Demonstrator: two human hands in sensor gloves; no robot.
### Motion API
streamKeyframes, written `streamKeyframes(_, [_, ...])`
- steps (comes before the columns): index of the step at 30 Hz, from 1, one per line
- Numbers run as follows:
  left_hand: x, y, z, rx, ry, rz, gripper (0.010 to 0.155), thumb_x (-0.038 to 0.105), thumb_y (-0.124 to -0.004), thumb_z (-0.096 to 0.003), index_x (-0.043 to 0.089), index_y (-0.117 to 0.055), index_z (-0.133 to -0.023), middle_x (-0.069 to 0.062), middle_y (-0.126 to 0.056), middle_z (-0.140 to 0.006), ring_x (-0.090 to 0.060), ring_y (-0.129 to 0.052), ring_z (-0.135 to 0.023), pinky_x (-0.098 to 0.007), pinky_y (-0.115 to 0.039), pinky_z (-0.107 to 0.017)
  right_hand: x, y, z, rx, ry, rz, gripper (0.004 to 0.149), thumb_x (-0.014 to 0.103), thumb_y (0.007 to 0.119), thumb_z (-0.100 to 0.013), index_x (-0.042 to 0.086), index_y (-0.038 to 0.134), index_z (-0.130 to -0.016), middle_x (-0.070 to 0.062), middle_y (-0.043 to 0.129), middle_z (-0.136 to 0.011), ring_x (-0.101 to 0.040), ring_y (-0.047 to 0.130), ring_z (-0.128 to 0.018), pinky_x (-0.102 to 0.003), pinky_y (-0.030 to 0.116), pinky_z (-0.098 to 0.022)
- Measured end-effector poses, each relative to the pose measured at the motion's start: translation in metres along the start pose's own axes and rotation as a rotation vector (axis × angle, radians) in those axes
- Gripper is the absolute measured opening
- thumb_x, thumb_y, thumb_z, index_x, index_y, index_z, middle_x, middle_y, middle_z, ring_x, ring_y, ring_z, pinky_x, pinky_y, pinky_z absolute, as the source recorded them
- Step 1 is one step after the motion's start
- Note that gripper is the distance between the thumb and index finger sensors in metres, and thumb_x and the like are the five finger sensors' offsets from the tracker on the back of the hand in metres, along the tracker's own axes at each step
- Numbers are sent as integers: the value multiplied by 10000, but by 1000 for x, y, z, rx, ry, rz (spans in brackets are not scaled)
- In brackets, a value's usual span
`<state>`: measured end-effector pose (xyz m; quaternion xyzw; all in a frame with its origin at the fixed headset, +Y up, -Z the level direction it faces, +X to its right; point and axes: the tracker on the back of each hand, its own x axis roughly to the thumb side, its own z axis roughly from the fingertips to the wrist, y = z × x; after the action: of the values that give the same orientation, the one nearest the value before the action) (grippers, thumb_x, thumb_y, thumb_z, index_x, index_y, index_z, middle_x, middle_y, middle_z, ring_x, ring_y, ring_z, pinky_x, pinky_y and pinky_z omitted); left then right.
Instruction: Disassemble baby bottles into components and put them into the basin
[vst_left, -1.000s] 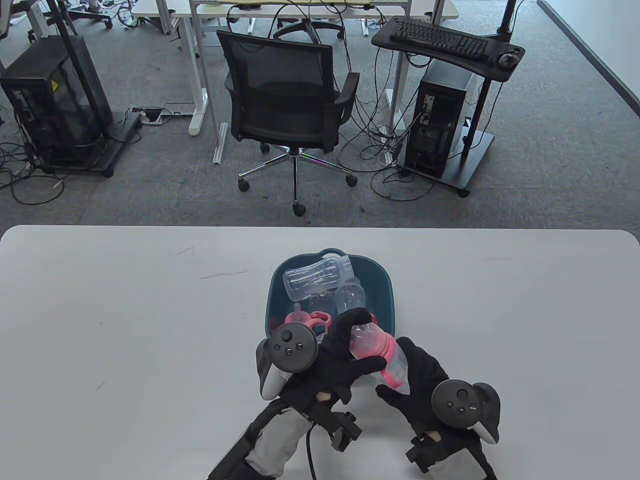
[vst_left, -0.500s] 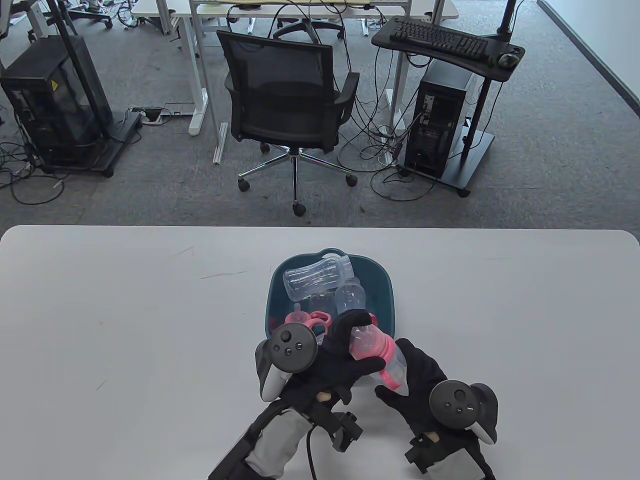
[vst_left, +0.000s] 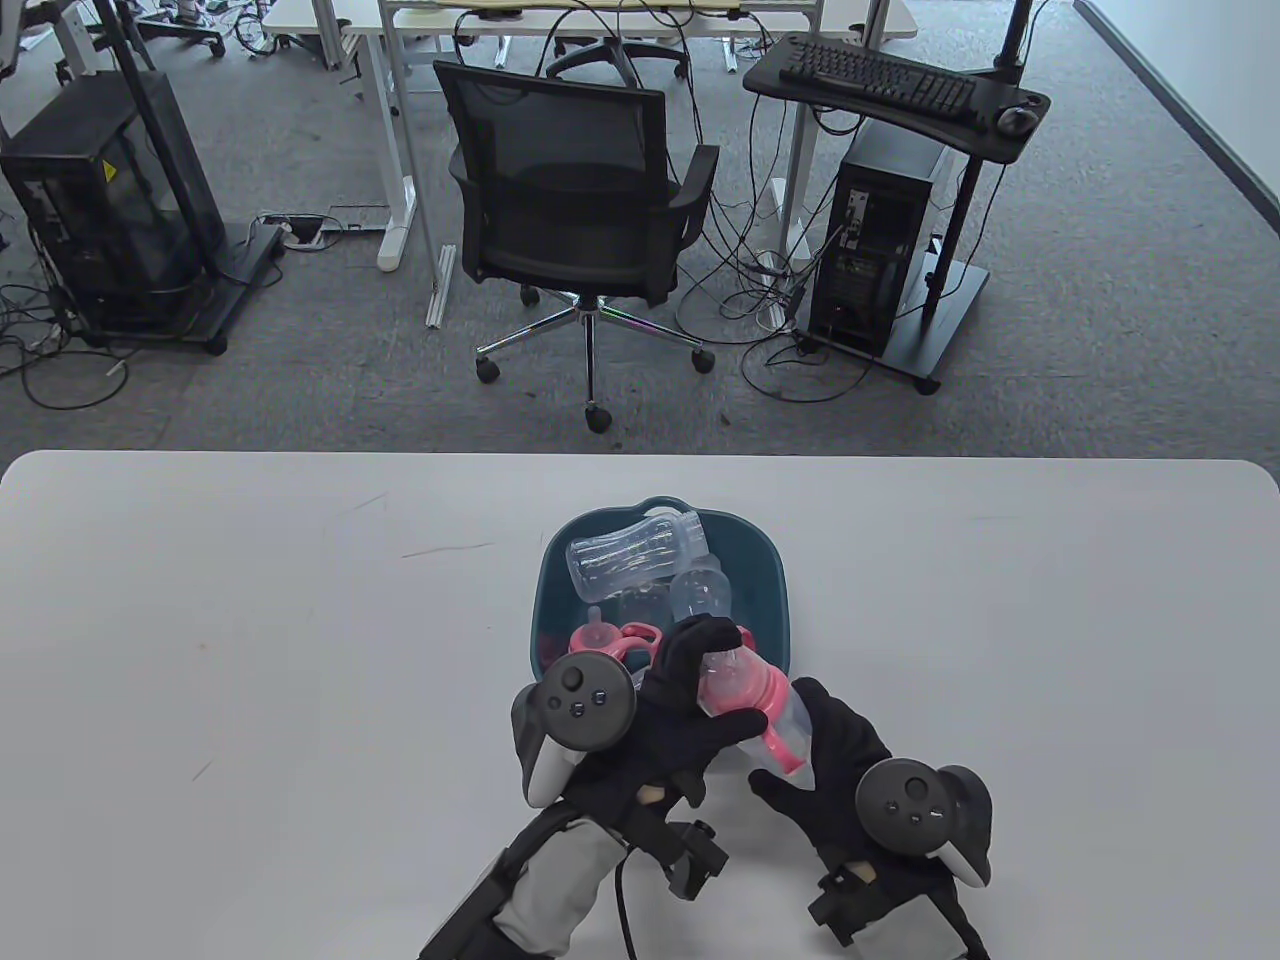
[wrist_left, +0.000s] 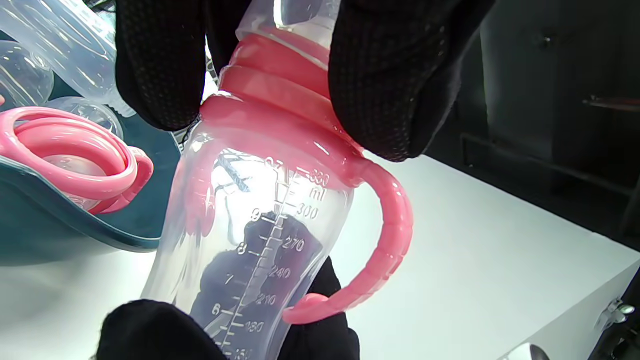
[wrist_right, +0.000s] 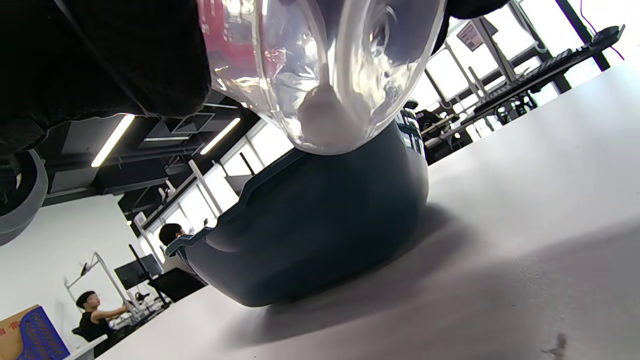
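The left hand (vst_left: 690, 700) fingers (wrist_left: 390, 85), clenched on the pink screw collar (wrist_left: 280, 75), have crept slightly round it in the past second while the right hand (vst_left: 830, 760) grips the clear handled baby bottle (wrist_left: 260, 235) just above the worktop (vst_left: 250, 650) beside the teal plastic basin (vst_left: 775, 580), so unscrewing looks underway, unfinished.

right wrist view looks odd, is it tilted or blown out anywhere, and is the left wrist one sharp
Right wrist view: heavily tilted, windows blown out white, the bottle base glaring, the basin casting a soft shadow on the table. Left wrist view: sharp on the bottle's printed scale, highlights on the pink handle.
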<state>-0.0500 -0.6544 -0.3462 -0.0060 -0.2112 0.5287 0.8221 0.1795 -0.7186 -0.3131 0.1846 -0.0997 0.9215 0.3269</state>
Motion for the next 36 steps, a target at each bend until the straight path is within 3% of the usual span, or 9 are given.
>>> streamKeyframes(10, [-3,32,1,112,24,16,833,356,-923,-441,537,-336,-1004,83,-315,-1136,-329,-593,-1103,-552,-633,-716,-8,-6,0,-24,45,39,919,462,855,-497,93,267,-1099,-197,500,-1049,-480,582,-908,-685,457,-662])
streamKeyframes(16, [-21,46,-1,165,135,-206,845,389,-917,-440,551,-320,-1015,99,-320,-1143,-288,-580,-1122,-558,-559,-752,-15,-9,1,-39,77,47,921,462,856,-497,87,267,-1098,-202,503,-1045,-483,583,-904,-687,459,-658])
streamKeyframes(26, [-48,34,-6,145,279,-686,848,474,-921,-397,549,-362,-1031,93,-422,-1140,-266,-581,-1133,-571,-489,-783,-15,-8,1,-31,73,49,922,462,858,-495,87,270,-1099,-203,505,-1045,-484,586,-903,-688,461,-656])
streamKeyframes(36, [-66,26,-11,106,379,-842,868,526,-881,-404,551,-296,-1044,103,-370,-1159,-268,-450,-1179,-580,-386,-814,-15,-6,1,-28,66,46,923,463,857,-495,87,269,-1099,-200,505,-1046,-481,585,-906,-688,461,-657])
